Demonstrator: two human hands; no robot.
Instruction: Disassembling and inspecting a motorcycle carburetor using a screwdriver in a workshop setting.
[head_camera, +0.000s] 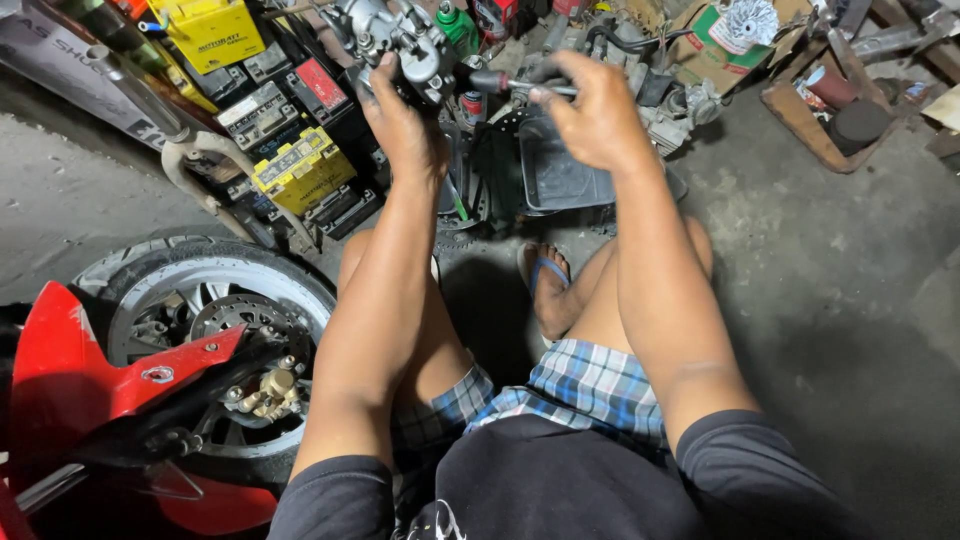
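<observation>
The left hand (400, 120) is closed around a grey metal engine part (400, 40), held up. The right hand (595, 115) grips a screwdriver (510, 83), its tip just beside the part. This looks like loosening 1 screw; next needs steady pressure.

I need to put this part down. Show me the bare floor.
Bare concrete lies right of the right hand, between the knee and the wooden crate, and far left above the tyre. Ahead, batteries and a black tray crowd the floor.
</observation>
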